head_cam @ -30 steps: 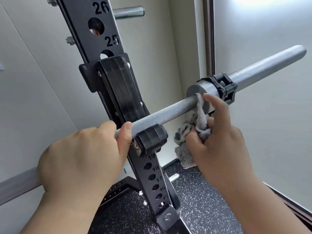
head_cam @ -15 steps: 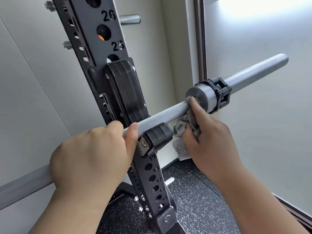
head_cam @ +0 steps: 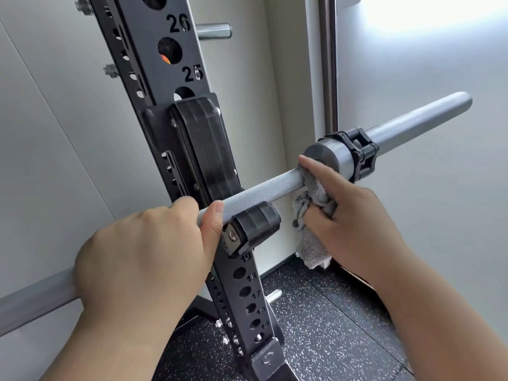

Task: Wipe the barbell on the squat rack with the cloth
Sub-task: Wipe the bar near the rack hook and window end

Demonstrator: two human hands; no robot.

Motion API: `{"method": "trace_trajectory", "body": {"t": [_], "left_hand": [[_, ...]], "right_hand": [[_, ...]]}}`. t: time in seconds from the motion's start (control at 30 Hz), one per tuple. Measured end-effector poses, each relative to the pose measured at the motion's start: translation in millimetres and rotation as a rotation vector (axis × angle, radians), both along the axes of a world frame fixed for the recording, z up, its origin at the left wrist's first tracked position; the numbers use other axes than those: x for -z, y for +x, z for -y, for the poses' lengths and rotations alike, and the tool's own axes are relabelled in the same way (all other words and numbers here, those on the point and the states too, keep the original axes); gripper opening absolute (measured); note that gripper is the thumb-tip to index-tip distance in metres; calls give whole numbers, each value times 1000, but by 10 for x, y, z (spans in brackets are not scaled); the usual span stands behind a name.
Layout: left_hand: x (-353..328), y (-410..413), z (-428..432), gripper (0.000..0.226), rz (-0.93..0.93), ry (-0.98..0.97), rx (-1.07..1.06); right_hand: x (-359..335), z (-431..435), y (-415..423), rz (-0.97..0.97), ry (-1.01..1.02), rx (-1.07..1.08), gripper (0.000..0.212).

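A grey barbell (head_cam: 264, 189) rests in the black hook (head_cam: 254, 229) of the squat rack upright (head_cam: 170, 78) and runs from lower left to upper right. My left hand (head_cam: 145, 257) is wrapped around the shaft just left of the hook. Held in my right hand (head_cam: 349, 218), a grey cloth (head_cam: 313, 193) presses against the knurled shaft right beside the sleeve shoulder (head_cam: 327, 160). Part of the cloth hangs below my fingers. A black collar clamp (head_cam: 357, 152) sits on the sleeve past the shoulder.
The black upright carries numbered holes and stands close in front of me. Pale walls close in on the left and right, with a corner and a metal door frame (head_cam: 328, 64) behind. Speckled black rubber flooring (head_cam: 330, 325) lies below. A steel peg (head_cam: 214, 31) sticks out near the top.
My right hand with the cloth has slid off the sleeve shoulder and onto the shaft next to it, with the fingers now curled round the bar. My left hand keeps its grip.
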State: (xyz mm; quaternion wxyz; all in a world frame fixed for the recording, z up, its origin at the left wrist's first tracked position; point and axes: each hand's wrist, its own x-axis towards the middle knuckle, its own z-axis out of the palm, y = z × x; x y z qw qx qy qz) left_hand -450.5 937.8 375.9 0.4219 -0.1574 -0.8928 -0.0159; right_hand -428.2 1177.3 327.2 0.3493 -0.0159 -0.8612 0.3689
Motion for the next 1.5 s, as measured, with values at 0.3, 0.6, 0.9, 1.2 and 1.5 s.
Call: {"method": "trace_trajectory", "body": {"t": [0.3,0.6,0.9,1.2,1.5], "left_hand": [[-94,23,-36,65,119,-4,-44],[-251,-32,-69,78,364,-103,-126],[-405,-72,-33,74,663,-44,-33],[-349,31,-82,78,511,-80,-65],[-315,43,-88,79,430,-90,-84]], "right_hand": [[84,69,31,-31,152,67,82],[281,215,-12,-323,-5,228,78],[334,257,-84,-360,-41,133,51],[119,215,-136,-682,15,228,34],[187,235,-219,-526,151,187,44]]}}
